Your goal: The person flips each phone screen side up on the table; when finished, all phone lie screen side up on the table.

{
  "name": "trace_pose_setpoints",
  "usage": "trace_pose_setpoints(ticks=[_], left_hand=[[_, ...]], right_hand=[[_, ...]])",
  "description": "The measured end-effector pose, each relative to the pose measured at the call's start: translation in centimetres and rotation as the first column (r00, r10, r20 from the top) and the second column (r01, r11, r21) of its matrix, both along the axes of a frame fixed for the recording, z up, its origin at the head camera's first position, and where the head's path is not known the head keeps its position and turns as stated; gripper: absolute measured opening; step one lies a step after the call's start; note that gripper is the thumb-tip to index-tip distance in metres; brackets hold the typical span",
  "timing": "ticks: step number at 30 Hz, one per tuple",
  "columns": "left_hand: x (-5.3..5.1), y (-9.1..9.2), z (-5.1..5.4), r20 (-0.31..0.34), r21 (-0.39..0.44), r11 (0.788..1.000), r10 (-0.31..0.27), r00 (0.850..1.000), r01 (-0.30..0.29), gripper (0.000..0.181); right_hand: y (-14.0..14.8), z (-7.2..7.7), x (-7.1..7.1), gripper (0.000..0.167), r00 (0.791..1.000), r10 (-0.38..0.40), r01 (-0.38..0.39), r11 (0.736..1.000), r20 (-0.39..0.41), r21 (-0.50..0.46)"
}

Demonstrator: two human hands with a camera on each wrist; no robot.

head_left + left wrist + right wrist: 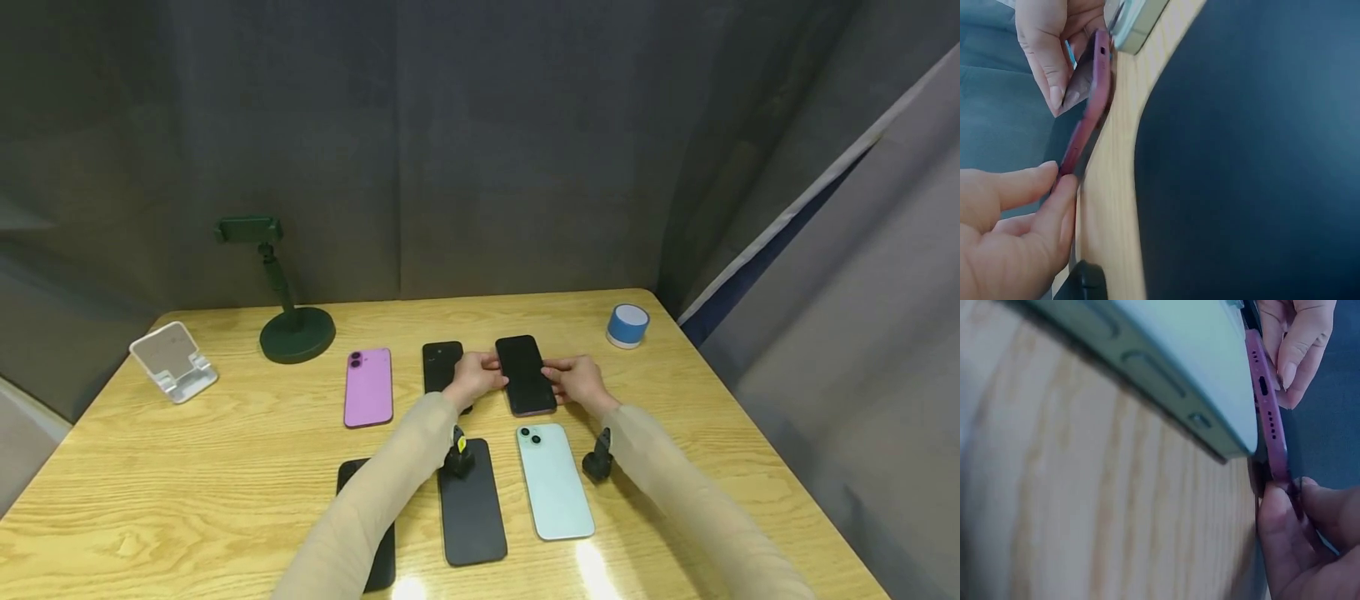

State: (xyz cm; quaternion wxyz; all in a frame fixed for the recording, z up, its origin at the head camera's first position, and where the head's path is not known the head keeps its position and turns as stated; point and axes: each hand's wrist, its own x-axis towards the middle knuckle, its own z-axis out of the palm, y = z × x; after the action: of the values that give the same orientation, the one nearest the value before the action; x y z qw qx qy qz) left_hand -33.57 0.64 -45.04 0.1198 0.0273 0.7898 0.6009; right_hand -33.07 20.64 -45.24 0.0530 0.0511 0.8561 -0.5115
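A phone (527,375) with its black screen up and a pink-purple frame lies between my two hands. My left hand (476,379) pinches its left edge between thumb and fingers. On the opposite edge, my right hand (581,382) pinches it too. The right wrist view shows the charging port in the pink frame (1270,412), slightly above the wood. Just left of my left hand is a dark phone (441,365), partly covered by that hand. A mint-green phone (557,483) lies back up in front of the held one, beside another dark phone (474,508).
A pink phone (368,388) lies back up further left; a black phone (382,562) is partly under my left sleeve. Behind stand a dark green phone stand (297,333) and a white folding stand (174,358). A blue-and-white round object (627,326) sits at the back right.
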Motion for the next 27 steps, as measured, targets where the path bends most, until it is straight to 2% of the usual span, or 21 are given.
trace_pose_setpoints(ticks=[12, 19, 27], left_hand=[[0.1, 0.3, 0.4, 0.023, -0.012, 1.000, 0.021, 1.000, -0.021, 0.053], [0.0, 0.5, 0.4, 0.019, -0.042, 0.998, 0.043, 0.999, -0.042, 0.052], [-0.4, 0.7, 0.0, 0.015, -0.052, 0.998, 0.028, 0.999, -0.027, 0.052]], right_hand=[[-0.2, 0.2, 0.1, 0.029, 0.999, -0.035, 0.035, 0.994, -0.003, 0.106], [-0.1, -0.1, -0.5, 0.029, 0.997, -0.054, 0.049, 0.993, 0.046, 0.107], [-0.2, -0.1, -0.9, 0.028, 0.995, -0.067, 0.061, 0.995, 0.074, 0.082]])
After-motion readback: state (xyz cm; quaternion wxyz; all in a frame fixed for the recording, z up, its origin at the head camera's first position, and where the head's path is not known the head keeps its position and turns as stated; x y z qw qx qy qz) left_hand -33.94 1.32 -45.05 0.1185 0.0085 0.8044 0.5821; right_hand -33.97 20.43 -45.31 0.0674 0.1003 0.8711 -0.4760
